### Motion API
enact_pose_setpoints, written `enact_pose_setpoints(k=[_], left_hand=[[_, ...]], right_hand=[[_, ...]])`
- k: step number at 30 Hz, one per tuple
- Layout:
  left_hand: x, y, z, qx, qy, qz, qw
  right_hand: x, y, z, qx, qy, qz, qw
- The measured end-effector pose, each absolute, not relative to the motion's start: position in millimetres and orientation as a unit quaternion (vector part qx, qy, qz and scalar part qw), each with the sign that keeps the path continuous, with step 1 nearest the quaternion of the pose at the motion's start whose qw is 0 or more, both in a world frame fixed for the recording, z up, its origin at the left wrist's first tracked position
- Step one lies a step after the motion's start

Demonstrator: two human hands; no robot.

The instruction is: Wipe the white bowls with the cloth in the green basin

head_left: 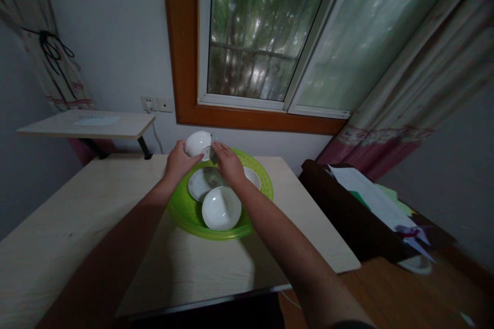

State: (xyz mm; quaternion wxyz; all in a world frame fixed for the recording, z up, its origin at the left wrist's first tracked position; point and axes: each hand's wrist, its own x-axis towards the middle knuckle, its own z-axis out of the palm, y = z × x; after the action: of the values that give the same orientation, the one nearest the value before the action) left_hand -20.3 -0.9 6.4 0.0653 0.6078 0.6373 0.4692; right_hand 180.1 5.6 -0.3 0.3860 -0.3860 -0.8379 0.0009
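A white bowl (198,143), tilted so that its inside shows, is held above a green plastic basin (181,216). My left hand (179,162) grips the bowl's left side, with the thumb along the lower rim. Against its right side, my right hand (228,162) presses a small greyish, cloth-like piece (213,154), mostly covered by the fingers. Beneath the hands, the basin holds a white plate (198,183), a second white bowl (221,208) at the front and another white dish (252,178) at the right, partly hidden by my right forearm.
The basin stands on a pale wooden table (116,205). A small raised shelf (88,122) on black legs is at the back left, near wall sockets (156,104). A window (254,31) lies behind. Right of the table, papers (370,195) rest on a dark brown piece of furniture (339,211).
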Motion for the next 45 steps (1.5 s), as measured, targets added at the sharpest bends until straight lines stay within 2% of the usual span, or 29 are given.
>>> enact_pose_setpoints(k=[8, 17, 26, 35, 45], left_hand=[[-20.7, -0.4, 6.6, 0.617, 0.633, 0.464, 0.063], [-19.8, -2.5, 7.8, 0.624, 0.635, 0.453, 0.047], [-21.7, 0.7, 5.0, 0.63, 0.634, 0.446, 0.045], [-19.3, -3.0, 8.9, 0.622, 0.65, 0.434, 0.038], [-20.5, -0.7, 6.4, 0.624, 0.649, 0.433, 0.042]], right_hand=[[172.5, -5.5, 4.0, -0.325, -0.877, -0.04, 0.352], [183.5, 6.4, 0.4, -0.383, -0.836, -0.02, 0.392], [176.0, -3.8, 3.7, -0.31, -0.883, -0.053, 0.349], [186.2, 5.5, 2.8, -0.379, -0.846, -0.06, 0.371], [181.9, 2.9, -0.7, -0.291, -0.885, -0.051, 0.358]])
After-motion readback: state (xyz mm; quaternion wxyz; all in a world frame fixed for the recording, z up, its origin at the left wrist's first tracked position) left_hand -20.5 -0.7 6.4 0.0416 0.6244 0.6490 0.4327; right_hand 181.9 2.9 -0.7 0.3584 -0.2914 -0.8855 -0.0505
